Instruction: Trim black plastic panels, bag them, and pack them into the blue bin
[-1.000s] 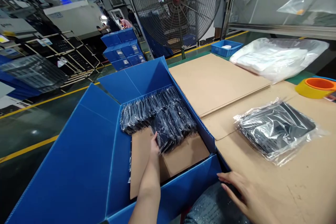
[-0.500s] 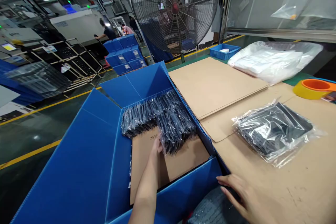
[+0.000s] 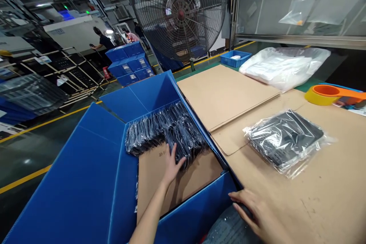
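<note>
Inside the open blue corrugated box [image 3: 94, 167], my left hand [image 3: 172, 166] has its fingers spread against the near end of a row of black parts in clear plastic bags [image 3: 185, 133]. The bagged parts stand on edge, packed tightly, over a brown cardboard sheet [image 3: 151, 183]. At the table's near edge, beside the box corner, my right hand [image 3: 251, 209] rests with thumb and fingers apart. A dark shape shows between them; I cannot tell what it is. A flat black part in a clear bag [image 3: 286, 141] lies on the cardboard-covered table.
Stacked cardboard sheets [image 3: 228, 95] lie beside the box. Behind are a small blue bin [image 3: 236, 58], a white plastic bag [image 3: 283, 65] and an orange tape dispenser [image 3: 326, 93]. A large fan [image 3: 181, 15] stands beyond, with blue boxes [image 3: 130, 65] and people farther back.
My left hand's fingers have spread from a closer grasp at the end of the bagged row. The view has shifted slightly; my right hand stays at the table edge.
</note>
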A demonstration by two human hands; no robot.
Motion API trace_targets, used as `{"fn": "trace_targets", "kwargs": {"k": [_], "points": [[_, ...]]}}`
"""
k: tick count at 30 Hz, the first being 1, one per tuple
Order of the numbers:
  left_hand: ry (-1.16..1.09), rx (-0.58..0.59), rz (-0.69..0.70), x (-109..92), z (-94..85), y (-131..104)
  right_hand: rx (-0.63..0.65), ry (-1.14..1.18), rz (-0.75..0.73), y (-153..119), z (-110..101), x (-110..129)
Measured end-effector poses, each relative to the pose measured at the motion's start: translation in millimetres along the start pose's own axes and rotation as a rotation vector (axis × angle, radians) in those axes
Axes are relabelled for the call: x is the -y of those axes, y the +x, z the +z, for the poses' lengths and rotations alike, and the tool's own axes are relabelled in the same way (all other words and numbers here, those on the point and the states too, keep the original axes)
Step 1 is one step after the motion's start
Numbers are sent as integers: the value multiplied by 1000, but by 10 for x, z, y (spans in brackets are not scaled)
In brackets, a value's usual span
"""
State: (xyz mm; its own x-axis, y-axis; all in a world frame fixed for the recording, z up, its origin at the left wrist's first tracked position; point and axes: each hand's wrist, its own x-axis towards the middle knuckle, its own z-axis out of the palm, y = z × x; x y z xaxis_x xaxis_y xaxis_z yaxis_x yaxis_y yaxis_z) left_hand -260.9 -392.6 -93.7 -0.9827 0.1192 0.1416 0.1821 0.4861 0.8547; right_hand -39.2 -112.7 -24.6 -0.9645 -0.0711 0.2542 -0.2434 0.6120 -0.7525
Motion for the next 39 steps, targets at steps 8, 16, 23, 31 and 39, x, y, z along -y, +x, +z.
{"fn": "trace_targets", "kwargs": {"k": [8,16,23,31,39], "points": [[474,84,167,157,175,76,-5,35,3,18,-38,57],[200,-92,-14,204,221,141,-20,34,-28,1,13,23],[-30,-89,-113,298,92,103,-30,30,-36,-13,24,8],[-152,-13,-166,447,158,153,-59,-8,-85,-8,34,0],[79,-62,-66,463,217,118,-79,-33,-115,-19,69,-37]]}}
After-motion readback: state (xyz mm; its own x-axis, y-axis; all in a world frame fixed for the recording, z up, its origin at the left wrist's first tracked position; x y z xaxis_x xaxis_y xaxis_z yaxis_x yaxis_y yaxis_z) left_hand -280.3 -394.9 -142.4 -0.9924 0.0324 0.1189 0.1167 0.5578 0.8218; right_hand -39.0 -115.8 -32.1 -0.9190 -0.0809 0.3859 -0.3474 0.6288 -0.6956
